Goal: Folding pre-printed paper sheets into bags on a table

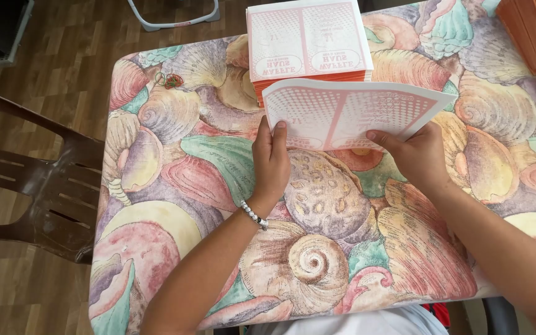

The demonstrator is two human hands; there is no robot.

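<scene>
Paper sheets [348, 111] held by left hand [271, 164] and right hand [414, 155].

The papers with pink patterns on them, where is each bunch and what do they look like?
Held sheet: a flat white card with pink dotted panels, gripped at its near edge by the left hand and right hand.
Printed stack: a squared pile at the table's far edge behind the held sheet, white and pink on top, orange edges.
Orange stack: plain orange sheets at the table's far right corner, partly cut off.
</scene>
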